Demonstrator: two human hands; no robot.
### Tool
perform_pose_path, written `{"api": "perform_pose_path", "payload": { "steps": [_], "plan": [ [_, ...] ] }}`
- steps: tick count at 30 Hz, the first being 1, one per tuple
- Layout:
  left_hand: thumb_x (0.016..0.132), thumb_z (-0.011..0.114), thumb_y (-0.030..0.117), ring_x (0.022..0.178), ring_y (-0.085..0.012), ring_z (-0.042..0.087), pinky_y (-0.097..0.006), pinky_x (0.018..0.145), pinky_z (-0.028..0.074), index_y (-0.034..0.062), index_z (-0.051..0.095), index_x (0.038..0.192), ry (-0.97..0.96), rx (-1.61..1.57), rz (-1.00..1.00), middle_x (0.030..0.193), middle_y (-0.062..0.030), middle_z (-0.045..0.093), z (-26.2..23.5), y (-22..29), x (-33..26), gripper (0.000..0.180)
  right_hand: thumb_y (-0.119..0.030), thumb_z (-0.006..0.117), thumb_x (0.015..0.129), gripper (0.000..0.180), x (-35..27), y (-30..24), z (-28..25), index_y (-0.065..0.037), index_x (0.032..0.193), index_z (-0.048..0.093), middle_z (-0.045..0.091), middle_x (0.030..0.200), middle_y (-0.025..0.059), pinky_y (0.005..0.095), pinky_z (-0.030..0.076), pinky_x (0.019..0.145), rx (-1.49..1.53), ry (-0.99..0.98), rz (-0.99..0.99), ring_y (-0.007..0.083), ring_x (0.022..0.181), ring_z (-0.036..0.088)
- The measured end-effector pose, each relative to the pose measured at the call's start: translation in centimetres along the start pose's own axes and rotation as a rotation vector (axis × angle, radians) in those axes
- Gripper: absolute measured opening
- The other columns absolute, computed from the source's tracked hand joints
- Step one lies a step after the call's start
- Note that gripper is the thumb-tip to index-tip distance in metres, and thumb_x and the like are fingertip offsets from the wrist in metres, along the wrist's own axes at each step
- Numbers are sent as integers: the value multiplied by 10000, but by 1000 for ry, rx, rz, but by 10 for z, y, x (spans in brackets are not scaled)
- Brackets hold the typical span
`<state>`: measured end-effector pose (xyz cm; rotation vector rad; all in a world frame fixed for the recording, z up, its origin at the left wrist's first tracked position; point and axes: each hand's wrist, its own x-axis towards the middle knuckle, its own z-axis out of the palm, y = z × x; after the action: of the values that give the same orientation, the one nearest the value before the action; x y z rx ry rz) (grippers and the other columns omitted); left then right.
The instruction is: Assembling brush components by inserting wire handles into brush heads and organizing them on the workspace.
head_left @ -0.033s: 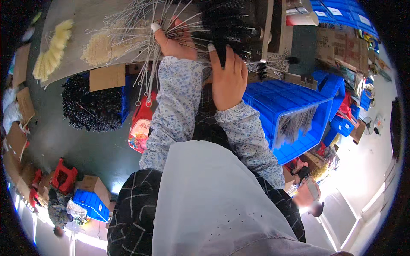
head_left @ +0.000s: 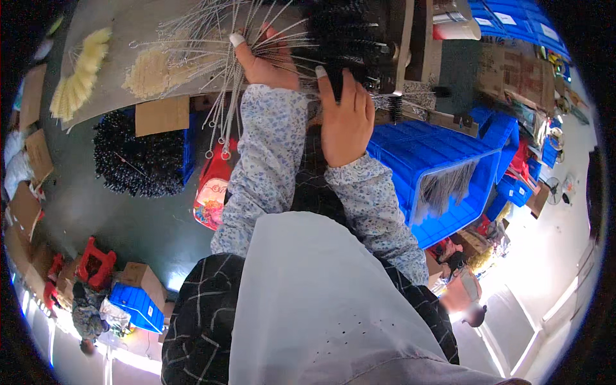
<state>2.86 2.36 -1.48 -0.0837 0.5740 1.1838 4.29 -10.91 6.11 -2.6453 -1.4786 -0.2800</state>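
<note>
My left hand [head_left: 269, 64] is closed round a bundle of thin twisted-wire brush stems [head_left: 224, 106] at the top of the view. The stems fan out in many directions, several ending in small loops. To its right my right hand [head_left: 348, 125] is at the lower edge of a dark mass of black-bristled brushes [head_left: 337, 32]. Black bristles show between its thumb and forefinger, and its other fingertips are partly lost against the dark. Where the stems meet the bristles is hard to make out.
Pale yellow brushes [head_left: 83, 74] lie on the worktable [head_left: 119, 58] at left. Below stands a container of black brushes [head_left: 138, 160] with a cardboard flap [head_left: 162, 115]. A blue crate [head_left: 443, 144] holding grey wires is at right, close to my right forearm. Other people sit farther off.
</note>
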Motion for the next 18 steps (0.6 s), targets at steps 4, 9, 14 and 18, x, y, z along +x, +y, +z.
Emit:
{"api": "perform_pose_path", "payload": {
  "steps": [4,9,14,18],
  "plan": [
    [799,469,438,658,-153,557,-245,501,478,78,431,1013,42,16,-34,853,-112,563,8,2,-7,420,-136,432,745,384,-2,3,2,-174,1127,441,431,1115,137,387,357,850,-36,-11,-16,275,969,449],
    [808,476,400,638,-153,555,-236,491,472,84,433,1014,-18,-83,-125,840,-110,560,5,5,-4,380,-88,448,721,430,0,1,0,-188,1140,438,406,1152,110,373,350,855,-36,-14,1,275,1003,431],
    [789,462,445,671,-181,548,-282,577,487,51,485,984,103,22,6,834,-102,560,16,-10,-13,440,-101,446,720,428,-1,10,4,-183,1139,436,417,1137,131,388,351,864,-20,-18,30,286,996,436],
    [791,462,440,710,-186,548,-324,647,488,52,489,986,69,22,-9,831,-100,560,14,-8,-13,434,-123,421,740,396,-2,9,4,-179,1131,443,427,1121,149,398,348,875,-14,-26,18,290,985,443]
  ]
}}
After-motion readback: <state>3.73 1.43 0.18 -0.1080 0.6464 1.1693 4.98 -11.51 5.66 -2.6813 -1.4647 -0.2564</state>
